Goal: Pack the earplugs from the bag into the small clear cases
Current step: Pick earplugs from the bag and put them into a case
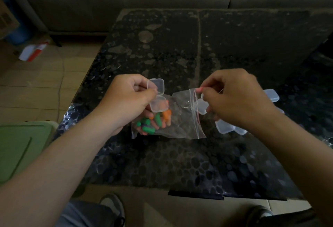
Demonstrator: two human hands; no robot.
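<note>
Dark, pebble-patterned desk [180, 154] beneath everything. Above it, left hand [126, 100] curled, pinching an open clear case [157, 97] at its hinge side. Right hand [237, 100] curled too, fingertips nipping a small pink piece [199, 89], likely an earplug, just above the bag's mouth. Between the hands, the zip bag [182, 117]: thin, limp, slippery film, best held by the stiffer zip strip. Partly under the right hand, spare cases [230, 128]: light, rigid, prone to skid. In the bag's left end, just below the left hand, the earplugs [155, 122]: soft, springy, nearly weightless. Best pinched gently mid-body, singly.
</note>
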